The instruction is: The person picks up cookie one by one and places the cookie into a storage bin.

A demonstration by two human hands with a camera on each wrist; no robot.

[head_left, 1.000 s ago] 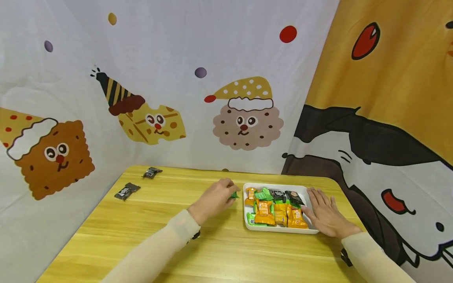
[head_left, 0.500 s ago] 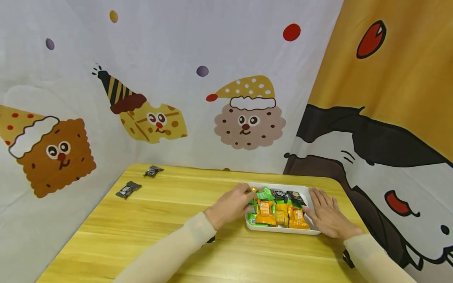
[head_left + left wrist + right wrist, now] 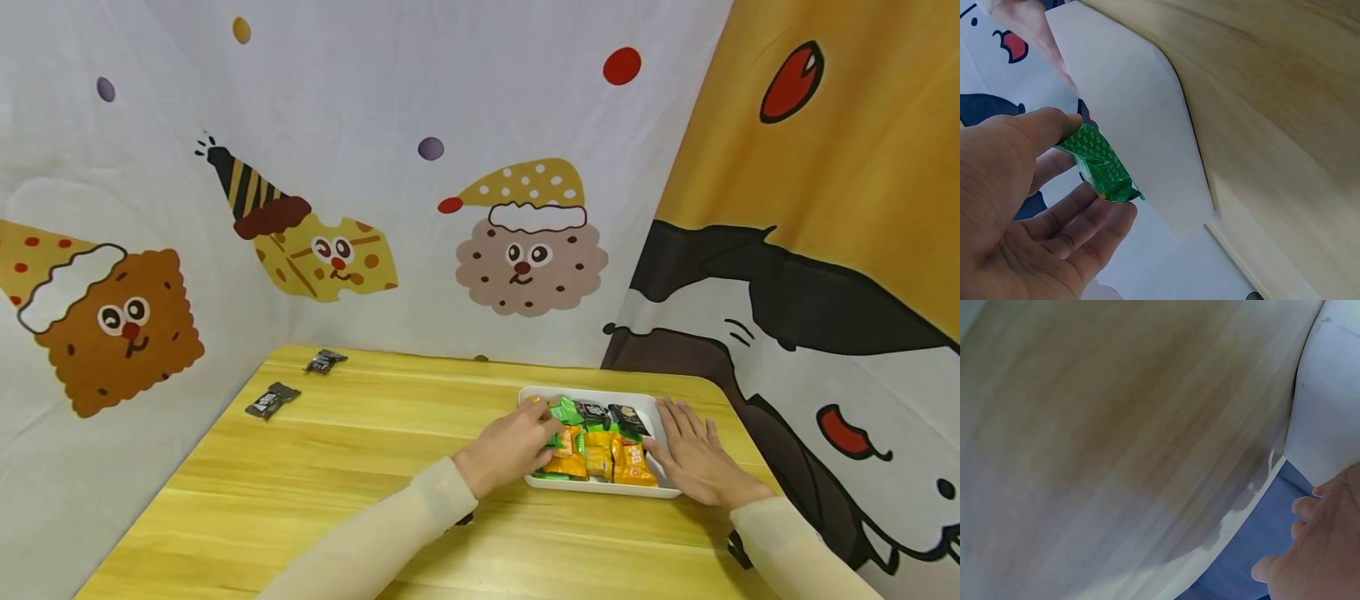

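Observation:
My left hand [image 3: 510,447] is over the left end of a white tray [image 3: 609,489]. Between its thumb and fingers it pinches a small green-wrapped snack packet [image 3: 1102,165], best seen in the left wrist view beside the tray's outer wall. Inside the tray lie several snack packets, among them an orange one [image 3: 633,463], a black one [image 3: 628,419] and a green one [image 3: 565,410]. Some are partly hidden by the left hand. My right hand [image 3: 697,458] rests with extended fingers along the tray's right rim, and it shows at the lower right of the right wrist view.
Two black-wrapped packets, a nearer one [image 3: 272,401] and a farther one [image 3: 326,362], lie on the wooden table [image 3: 375,425] at the far left. A white curtain [image 3: 360,100] printed with cartoon figures hangs behind the table.
The left hand has moved right with the green snack packet, from the table beside the tray to above the tray's left end. My right hand has stayed at the tray's right side.

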